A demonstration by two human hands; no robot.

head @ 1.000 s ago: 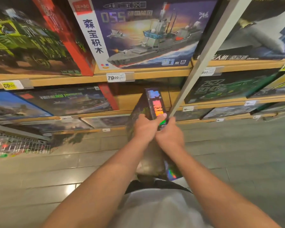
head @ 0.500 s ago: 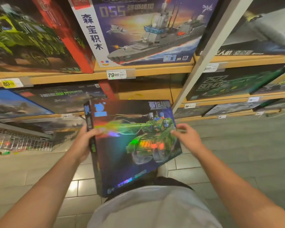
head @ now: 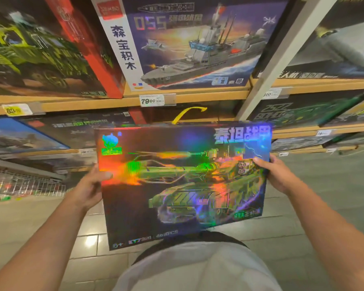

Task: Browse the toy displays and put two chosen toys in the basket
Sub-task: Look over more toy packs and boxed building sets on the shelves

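A person's left hand (head: 90,185) and right hand (head: 278,175) grip the side edges of a shiny tank toy box (head: 183,181), fingers curled around it, before the shelves (head: 198,97). No basket shows, so nothing seems placed yet.

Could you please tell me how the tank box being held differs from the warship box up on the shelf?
The tank box is held by the left hand and right hand at its side edges; the warship box stands on the wooden shelf. The tank box has a rainbow holographic sheen; the warship box is plainly printed, with a white strip of characters. Both are flat boxes showing military models.
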